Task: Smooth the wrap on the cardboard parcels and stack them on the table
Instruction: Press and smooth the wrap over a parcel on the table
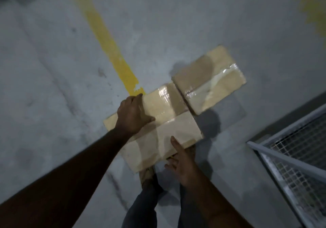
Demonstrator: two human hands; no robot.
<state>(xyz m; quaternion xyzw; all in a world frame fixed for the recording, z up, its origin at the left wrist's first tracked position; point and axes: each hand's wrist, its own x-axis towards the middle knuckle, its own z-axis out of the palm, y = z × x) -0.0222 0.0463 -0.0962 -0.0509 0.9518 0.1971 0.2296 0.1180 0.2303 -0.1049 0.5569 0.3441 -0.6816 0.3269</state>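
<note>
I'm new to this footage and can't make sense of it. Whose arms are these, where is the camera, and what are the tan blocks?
There is no machine here. A person wears a camera on the head, looking down, so you see their own arms, legs and a shoe at the bottom. There is only this one picture. The tan blocks are two cardboard parcels in clear wrap. The near parcel has the left hand pressed on top, fingers curled over its far edge. The right hand touches its near edge with straight fingers. The far parcel lies on the grey floor, untouched, beside a yellow line. A wire-mesh frame stands at right.
</note>
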